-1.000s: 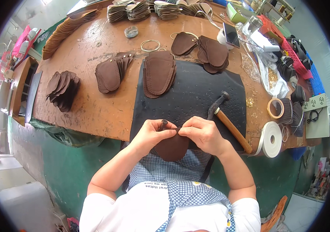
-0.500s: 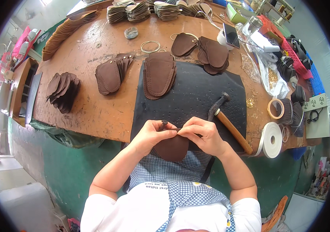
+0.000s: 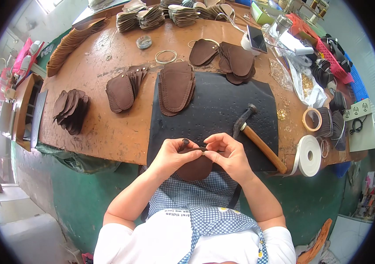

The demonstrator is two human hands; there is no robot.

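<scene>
A rounded brown leather piece (image 3: 195, 167) hangs over the near edge of the black rubber mat (image 3: 214, 110). My left hand (image 3: 172, 155) grips its upper left edge and also holds a short dark metal punch (image 3: 183, 143). My right hand (image 3: 227, 154) pinches the top edge of the same piece, fingertips close to the left thumb. A wooden-handled hammer (image 3: 258, 138) lies on the mat just to the right of my right hand.
Stacks of brown leather pieces (image 3: 176, 86) (image 3: 123, 88) (image 3: 71, 110) (image 3: 233, 61) lie across the wooden table (image 3: 104, 132). Metal rings (image 3: 165, 56), tape rolls (image 3: 309, 155) (image 3: 312, 119), a phone (image 3: 256, 38) and bags of small brass parts (image 3: 306, 86) crowd the right side.
Both hands stay on the leather piece at the mat's near edge; the fingers have shifted slightly along its top edge. Nothing else moved.
</scene>
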